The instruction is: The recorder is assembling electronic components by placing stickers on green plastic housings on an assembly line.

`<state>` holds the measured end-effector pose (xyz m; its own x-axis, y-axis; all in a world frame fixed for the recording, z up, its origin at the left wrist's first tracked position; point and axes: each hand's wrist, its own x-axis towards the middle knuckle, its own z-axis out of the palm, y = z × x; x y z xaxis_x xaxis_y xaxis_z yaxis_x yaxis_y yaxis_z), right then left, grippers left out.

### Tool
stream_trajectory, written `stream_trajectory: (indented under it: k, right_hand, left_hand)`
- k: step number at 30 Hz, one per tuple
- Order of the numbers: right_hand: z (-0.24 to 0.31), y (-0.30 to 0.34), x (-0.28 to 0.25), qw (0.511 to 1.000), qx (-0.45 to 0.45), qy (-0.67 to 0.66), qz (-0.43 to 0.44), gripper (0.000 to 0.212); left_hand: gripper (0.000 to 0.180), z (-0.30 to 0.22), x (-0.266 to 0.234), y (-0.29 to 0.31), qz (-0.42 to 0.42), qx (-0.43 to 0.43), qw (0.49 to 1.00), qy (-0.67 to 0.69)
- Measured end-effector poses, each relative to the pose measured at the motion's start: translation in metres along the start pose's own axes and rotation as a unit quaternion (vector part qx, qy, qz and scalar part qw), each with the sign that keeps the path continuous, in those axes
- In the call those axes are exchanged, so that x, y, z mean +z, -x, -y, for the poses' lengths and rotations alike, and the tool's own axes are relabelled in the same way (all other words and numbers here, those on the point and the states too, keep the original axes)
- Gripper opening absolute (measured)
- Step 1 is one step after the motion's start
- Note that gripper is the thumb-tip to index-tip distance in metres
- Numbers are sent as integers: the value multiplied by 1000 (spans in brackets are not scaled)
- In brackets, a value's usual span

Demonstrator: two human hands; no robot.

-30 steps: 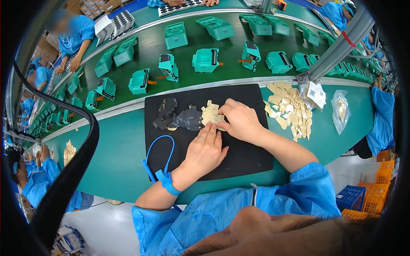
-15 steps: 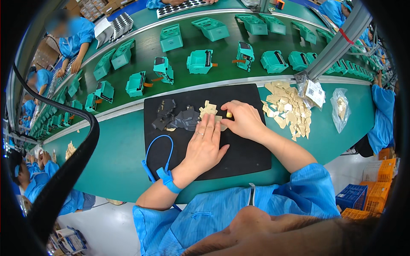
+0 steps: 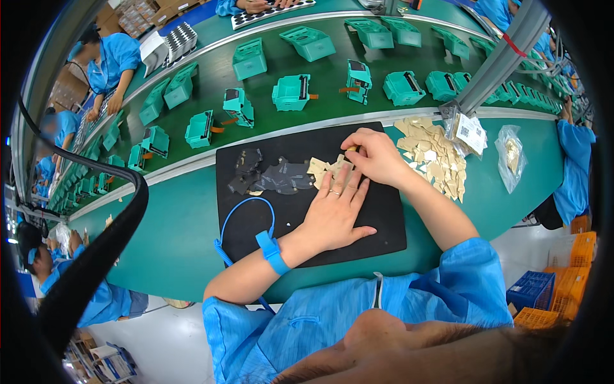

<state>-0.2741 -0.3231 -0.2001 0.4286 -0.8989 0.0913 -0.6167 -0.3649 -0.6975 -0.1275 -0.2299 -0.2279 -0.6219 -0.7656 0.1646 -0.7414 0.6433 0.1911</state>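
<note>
My left hand [image 3: 336, 210] lies flat with fingers spread, its fingertips on a patch of tan flat cut pieces [image 3: 317, 170] on the black mat [image 3: 380, 227]. Just beyond those fingertips, my right hand [image 3: 376, 157] is closed, thumb and fingers pinched around a small yellow piece [image 3: 352, 148]; most of it is hidden, so its kind is unclear. Left of the tan pieces, several black flat pieces [image 3: 284, 176] overlap one another. A blue wrist strap [image 3: 273, 253] with a blue cord [image 3: 238, 206] is around my left wrist.
Right of the mat spreads a heap of tan pieces [image 3: 441, 157], beside a labelled clear bag [image 3: 470, 134] and another clear bag [image 3: 511, 157]. Beyond the metal rail, a green belt [image 3: 268, 131] carries teal plastic housings [image 3: 291, 93]. A black cable [image 3: 131, 211] arches at left.
My left hand has slid right across the mat, with tan pieces now lying farther right. My right hand has moved slightly away and right, still pinching the yellow piece. The housings sit slightly farther left.
</note>
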Motion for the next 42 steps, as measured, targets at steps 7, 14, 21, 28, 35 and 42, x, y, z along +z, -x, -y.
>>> stream_trajectory:
  k: [7,14,21,28,35,42]
  right_hand:
    - [-18,7,-10,988,-98,76,87,32]
    - [-6,2,-7,983,-82,116,118,26]
    - [-7,14,-5,979,-95,133,121,31]
    - [-11,21,2,995,-61,20,72,20]
    - [-11,36,8,978,-29,-205,-6,11]
    - [-10,40,16,983,-26,-181,5,9]
  left_hand:
    - [83,-1,2,-14,37,84,995,31]
    - [62,5,4,-7,-6,205,974,100]
    - [18,24,-1,1,-274,85,941,177]
    - [33,34,-2,-9,-252,-74,909,323]
    - [30,39,13,-18,-165,-162,844,484]
    - [19,39,20,-9,-207,-189,820,499]
